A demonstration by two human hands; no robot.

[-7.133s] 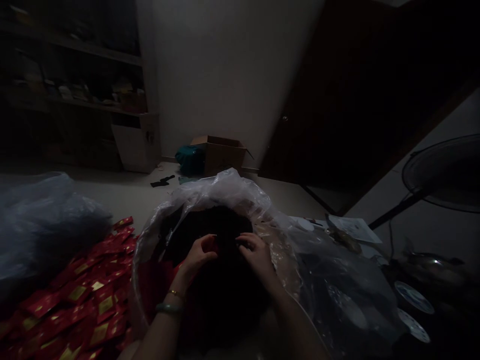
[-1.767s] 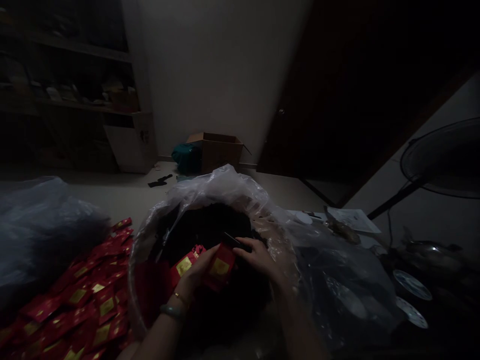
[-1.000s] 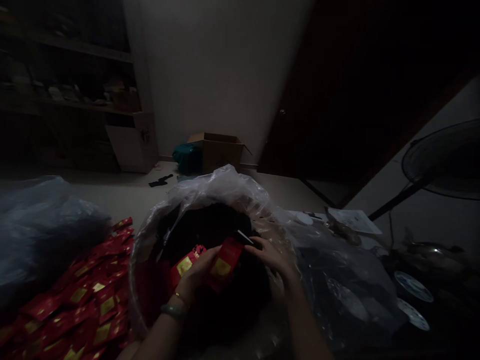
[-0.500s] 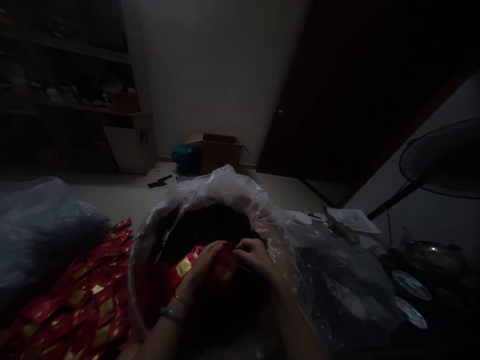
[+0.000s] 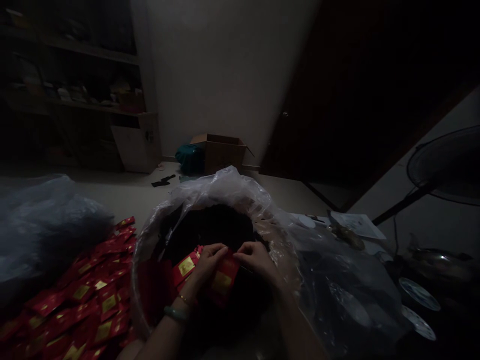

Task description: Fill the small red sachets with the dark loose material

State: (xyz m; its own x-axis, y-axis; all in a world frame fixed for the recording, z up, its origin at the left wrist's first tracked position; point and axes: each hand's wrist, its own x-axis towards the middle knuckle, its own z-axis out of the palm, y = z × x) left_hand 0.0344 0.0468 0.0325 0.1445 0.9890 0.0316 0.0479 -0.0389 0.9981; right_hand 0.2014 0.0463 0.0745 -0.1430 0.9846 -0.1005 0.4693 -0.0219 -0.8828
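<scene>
Your left hand [image 5: 208,260] and right hand [image 5: 257,257] pinch the upper edge of the red packet [image 5: 223,280] over the plastic-lined container [image 5: 140,250], apparently keeping it upright and steady between them.

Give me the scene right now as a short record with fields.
left hand: left hand pinching the top of a red packet with gold label
right hand: right hand at the packet's other top corner
workspace: round container lined with clear plastic, dark contents
left side: heap of red-and-gold packets
background: open brown cardboard box
unclear: packet's fill, too dark
</scene>
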